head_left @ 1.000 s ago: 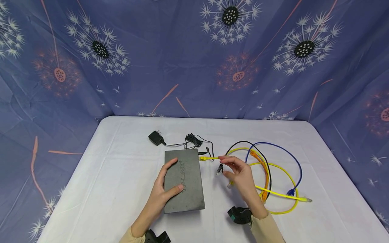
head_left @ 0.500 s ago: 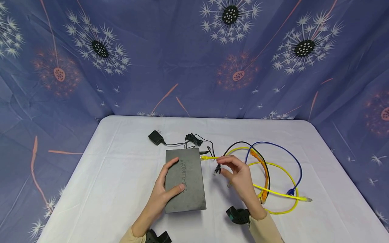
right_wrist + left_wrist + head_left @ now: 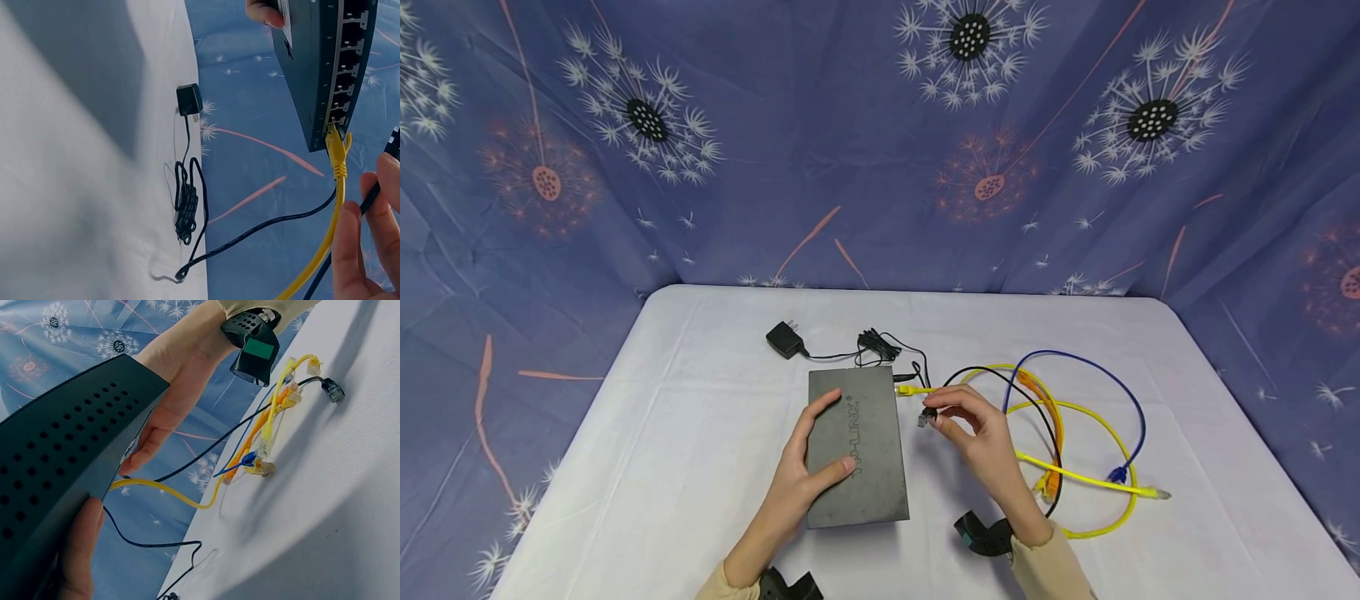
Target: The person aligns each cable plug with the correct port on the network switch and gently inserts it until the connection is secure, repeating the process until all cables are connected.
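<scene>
My left hand [image 3: 805, 467] grips a dark grey TP-LINK network switch [image 3: 876, 492] by its left side, thumb on top. Its perforated side [image 3: 69, 431] fills the left of the left wrist view. A row of ports faces right, and a yellow Ethernet plug [image 3: 337, 153] sits in the end one. Just right of the ports, my right hand [image 3: 985, 429] pinches a black Ethernet cable [image 3: 981, 370] behind its clear-tipped plug [image 3: 927, 417]. That plug is apart from the switch and points toward its port side. A thin black power lead [image 3: 269, 222] also runs to the switch.
Behind the switch lie a black power adapter [image 3: 786, 340] and its bundled cord [image 3: 878, 345]. To the right, a blue cable [image 3: 1126, 393], an orange cable [image 3: 1054, 479] and yellow cable [image 3: 1108, 481] overlap on the white table [image 3: 625, 483]. A patterned blue curtain [image 3: 760, 150] hangs behind.
My right hand has moved left with the black plug, bringing it closer to the switch's port side. The black cable's loop has dropped lower. My left hand and the switch have barely moved.
</scene>
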Demonstrator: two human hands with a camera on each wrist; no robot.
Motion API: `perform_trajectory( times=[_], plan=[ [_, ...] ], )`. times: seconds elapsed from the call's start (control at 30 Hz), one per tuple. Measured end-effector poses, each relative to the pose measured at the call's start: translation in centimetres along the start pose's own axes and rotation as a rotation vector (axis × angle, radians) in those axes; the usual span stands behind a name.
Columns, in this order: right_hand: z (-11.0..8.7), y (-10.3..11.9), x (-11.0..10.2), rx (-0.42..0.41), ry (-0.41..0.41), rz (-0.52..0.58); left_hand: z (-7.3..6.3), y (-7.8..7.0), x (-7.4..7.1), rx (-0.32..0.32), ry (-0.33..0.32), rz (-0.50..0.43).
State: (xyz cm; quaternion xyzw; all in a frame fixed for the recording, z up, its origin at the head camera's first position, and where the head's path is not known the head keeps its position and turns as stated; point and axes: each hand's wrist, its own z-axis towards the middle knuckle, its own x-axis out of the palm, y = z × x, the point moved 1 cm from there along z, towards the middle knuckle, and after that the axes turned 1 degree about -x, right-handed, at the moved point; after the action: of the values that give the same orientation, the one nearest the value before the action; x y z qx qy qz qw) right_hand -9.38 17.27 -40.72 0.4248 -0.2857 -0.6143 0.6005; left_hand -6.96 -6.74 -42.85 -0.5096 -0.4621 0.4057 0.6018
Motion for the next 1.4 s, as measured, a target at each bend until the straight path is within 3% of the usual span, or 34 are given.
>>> perform_trajectory(
  times=[0.4, 0.57, 0.9, 1.4],
  plan=[
    [-0.1, 1.0, 0.5, 0.014, 0.007, -0.027, -0.1, 0.0, 0.0, -0.003, -0.007, 0.012],
    [0.2, 2.4, 0.8, -0.059, -0.015, -0.176, -0.2, -0.1, 0.0, -0.007, -0.002, 0.01],
    [-0.3, -0.3, 0.4, -0.183, -0.068, -0.427, -0.2, -0.2, 0.0, -0.004, 0.013, 0.004],
    [0.3, 0.0, 0.7, -0.237, -0.089, -0.672, 0.0, -0.2, 0.0, 0.008, 0.031, 0.028]
  ],
)
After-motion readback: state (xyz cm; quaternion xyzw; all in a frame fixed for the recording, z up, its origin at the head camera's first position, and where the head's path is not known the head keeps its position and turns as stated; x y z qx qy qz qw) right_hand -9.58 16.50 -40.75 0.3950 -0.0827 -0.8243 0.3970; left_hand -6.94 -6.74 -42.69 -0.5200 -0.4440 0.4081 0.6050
